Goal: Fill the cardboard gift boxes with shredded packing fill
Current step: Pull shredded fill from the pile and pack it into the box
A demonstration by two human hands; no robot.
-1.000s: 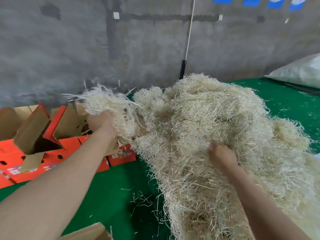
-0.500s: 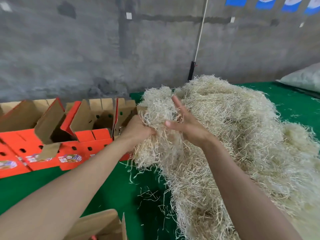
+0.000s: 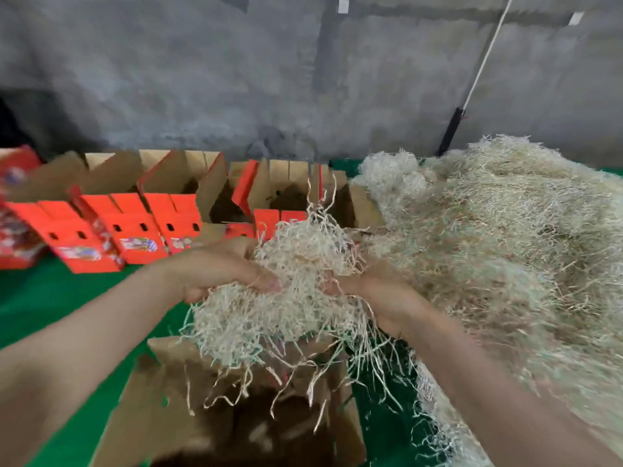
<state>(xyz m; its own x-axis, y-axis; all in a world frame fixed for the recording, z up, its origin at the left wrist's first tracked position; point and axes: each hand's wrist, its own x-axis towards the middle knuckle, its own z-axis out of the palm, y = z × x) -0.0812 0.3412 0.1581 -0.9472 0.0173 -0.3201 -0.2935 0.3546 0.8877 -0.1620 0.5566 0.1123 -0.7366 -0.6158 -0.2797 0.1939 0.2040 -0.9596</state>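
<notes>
Straw-pale shredded fill: the main pile [image 3: 488, 247] lies to the right of the grip and beyond it, spread over the green table cover [image 3: 60, 308]. Up and to the left of the grip, against the grey wall [image 3: 202, 79], stands a row of red gift boxes [image 3: 135, 227] with flaps raised; whether any of them holds fill cannot be told. Directly beneath the grip sits the near box [image 3: 209, 416], brown cardboard with its flaps open and a dark interior showing little or no fill. Between the two hands hangs the clump [image 3: 290, 291], broadest from left to right, its loose strands trailing down past the box's far flap. The left hand [image 3: 219, 269] grips the clump's left side, fingers curled into the strands. The right hand [image 3: 374, 291] closes in from the right side, its fingers mostly buried and apparently curled as well. Governing relation: the box mouth lies straight below the clump and slightly toward the person, with both hands about equally near. A downward move and release is judged to be the step in hand. Strands overhanging the right flap may spill onto the cover.
</notes>
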